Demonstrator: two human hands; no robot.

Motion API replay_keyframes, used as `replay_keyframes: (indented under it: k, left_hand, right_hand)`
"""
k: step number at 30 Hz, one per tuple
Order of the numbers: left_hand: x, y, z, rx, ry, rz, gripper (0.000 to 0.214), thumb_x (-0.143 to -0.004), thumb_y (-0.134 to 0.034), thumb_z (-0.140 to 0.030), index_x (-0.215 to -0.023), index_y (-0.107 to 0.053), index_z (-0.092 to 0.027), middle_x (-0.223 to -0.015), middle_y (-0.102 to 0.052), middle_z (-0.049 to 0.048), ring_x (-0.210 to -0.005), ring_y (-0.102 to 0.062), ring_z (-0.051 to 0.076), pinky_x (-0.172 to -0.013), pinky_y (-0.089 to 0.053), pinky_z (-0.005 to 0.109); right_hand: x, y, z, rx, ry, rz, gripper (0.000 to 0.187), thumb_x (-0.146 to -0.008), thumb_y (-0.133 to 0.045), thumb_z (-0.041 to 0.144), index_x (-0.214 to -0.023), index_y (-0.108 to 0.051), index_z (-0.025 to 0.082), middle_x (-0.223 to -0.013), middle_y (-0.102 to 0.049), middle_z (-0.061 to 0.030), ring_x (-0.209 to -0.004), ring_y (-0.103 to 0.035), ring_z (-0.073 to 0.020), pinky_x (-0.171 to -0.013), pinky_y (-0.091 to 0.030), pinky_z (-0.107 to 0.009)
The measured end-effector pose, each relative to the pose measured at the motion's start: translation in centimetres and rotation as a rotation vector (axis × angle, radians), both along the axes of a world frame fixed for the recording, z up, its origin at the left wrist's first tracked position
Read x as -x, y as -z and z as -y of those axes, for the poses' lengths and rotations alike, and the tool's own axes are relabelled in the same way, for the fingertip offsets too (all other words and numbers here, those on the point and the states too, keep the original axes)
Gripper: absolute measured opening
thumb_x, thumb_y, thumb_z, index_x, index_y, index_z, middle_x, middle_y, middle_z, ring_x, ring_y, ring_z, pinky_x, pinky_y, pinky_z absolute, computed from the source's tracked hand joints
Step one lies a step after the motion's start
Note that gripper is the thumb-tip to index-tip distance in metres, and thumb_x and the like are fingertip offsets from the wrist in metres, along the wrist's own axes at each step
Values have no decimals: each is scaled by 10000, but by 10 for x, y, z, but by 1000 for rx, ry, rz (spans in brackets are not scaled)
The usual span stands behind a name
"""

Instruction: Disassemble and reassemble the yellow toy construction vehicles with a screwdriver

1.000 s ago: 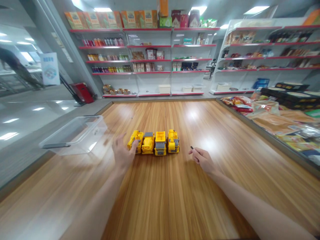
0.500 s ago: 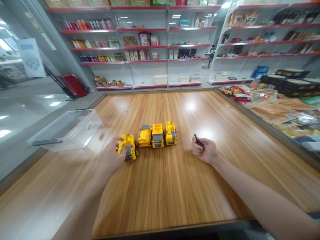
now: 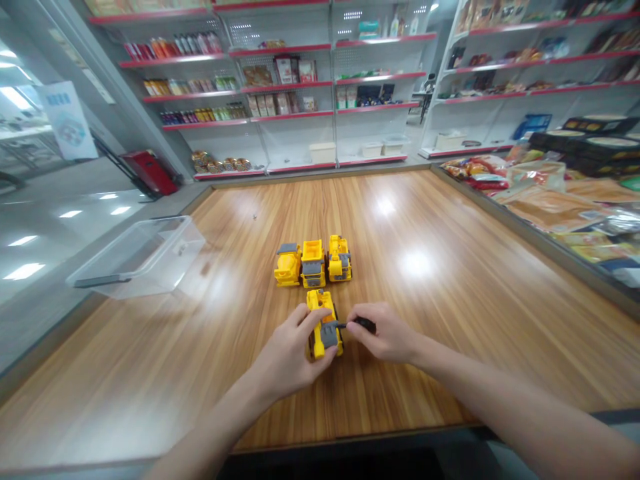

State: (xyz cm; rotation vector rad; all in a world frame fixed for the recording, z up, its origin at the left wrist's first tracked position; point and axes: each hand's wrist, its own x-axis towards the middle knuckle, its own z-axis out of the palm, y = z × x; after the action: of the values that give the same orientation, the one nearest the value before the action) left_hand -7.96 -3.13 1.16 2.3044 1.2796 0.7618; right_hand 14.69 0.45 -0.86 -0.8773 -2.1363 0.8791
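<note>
Writing: standing sign (image 3: 69, 120) at far left, white, with blue lettering above a round blue-grey picture; too blurred to read. Black boxes (image 3: 595, 143) at right carry pale ovals and gold-toned print, not legible. Packets on the shelves (image 3: 285, 138) show print too small to make out.

Held toy truck (image 3: 329, 335): bright yellow body, slate-grey panel towards the near end, dark wheels along the side. Position: near side of the worktop (image 3: 240, 260), just in front of a row of three toys. Whether its wheels touch the surface cannot be told.

Left hand (image 3: 290, 347): grip closed round the truck, fingers over the top and thumb at the near end. Right hand (image 3: 383, 331): narrow pinch grip on a small black tool (image 3: 367, 325), thin shaft pointing left, tip at the right edge of the grey panel; contact unclear.

Row, left to right: toy with rounded yellow front and grey top (image 3: 287, 267); dump truck (image 3: 313, 263) with open yellow bed and grey front; toy with a raised yellow arm (image 3: 339, 259). All look like moulded plastic, glossy.

Worktop: striped wood grain, shiny, dark raised edging. At left, clear plastic box (image 3: 155, 277), rectangular, thin-walled, grey clip along the rim. At right, crinkled glossy packets (image 3: 550, 207) in red, orange and silver.
</note>
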Motion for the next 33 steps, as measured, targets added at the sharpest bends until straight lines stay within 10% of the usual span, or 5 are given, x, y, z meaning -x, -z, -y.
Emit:
replay_keyframes:
  k: [8,33]
  left_hand:
    - [-6,37,-26,-111,50,159,519,-775,-688,-309,-1252,-497,-234,-913,-489,40,-786,-534,185,-660,-482,298]
    - [-2,30,-27,3,141,226,509,-774,-704,-311,-1247,-521,-261,-908,-490,28,-767,-545,169,-603,-471,269]
  right_hand:
    - [-14,3,-11,-69,23,78,173,-909,-512,217,-793,-632,173,-682,-612,-9,-608,-530,-127,-591,-376,-248]
    - [-17,1,-7,-124,48,59,139,-893,-543,246,-848,-656,179,-723,-594,-33,-659,-541,-151,-620,-414,-275]
